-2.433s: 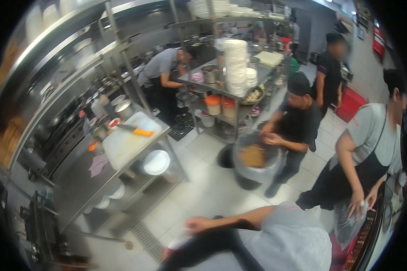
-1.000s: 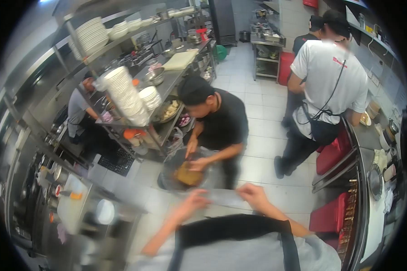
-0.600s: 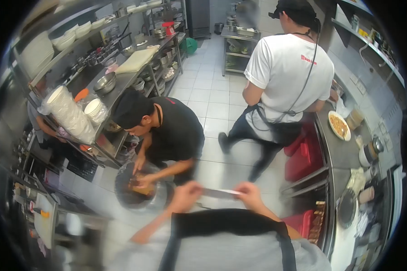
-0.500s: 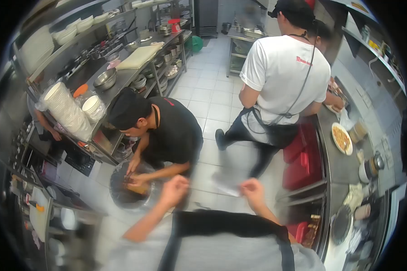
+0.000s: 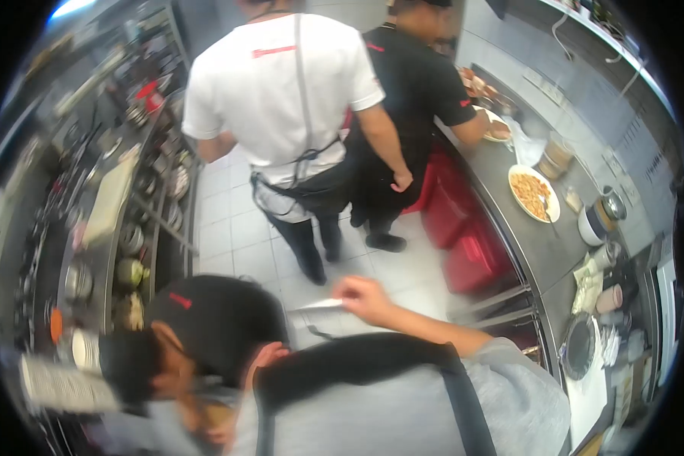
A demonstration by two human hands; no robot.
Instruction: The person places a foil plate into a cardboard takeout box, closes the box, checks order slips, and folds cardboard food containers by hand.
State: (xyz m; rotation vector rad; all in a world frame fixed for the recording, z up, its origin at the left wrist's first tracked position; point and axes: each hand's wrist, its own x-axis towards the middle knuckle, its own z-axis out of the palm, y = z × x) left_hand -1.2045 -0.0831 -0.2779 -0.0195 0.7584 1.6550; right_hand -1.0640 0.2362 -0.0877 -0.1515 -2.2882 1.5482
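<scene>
My right hand (image 5: 365, 299) is in front of my chest, its fingers closed on a thin whitish piece (image 5: 317, 304). That piece points left over the tiled floor; blur hides whether it is paper or plastic. Lower and to the left, my left hand (image 5: 267, 355) shows only partly beside my black apron (image 5: 349, 351). Its fingertips are mostly hidden, and I cannot make out anything in it. Close by on that side, a person in a black shirt (image 5: 219, 323) bends low.
Two people stand ahead, one in a white shirt (image 5: 281, 91), one in black (image 5: 410, 83). On the right, a steel counter (image 5: 509, 175) carries a plate of food (image 5: 534, 194) with a spoon. Red bins (image 5: 471, 258) sit below. Steel shelving (image 5: 118, 258) with bowls lines the left.
My view has swung right. My right hand has moved left in view, still with the whitish piece. My left hand has dropped lower. The white-shirted person stands more upright, and another person shows beyond.
</scene>
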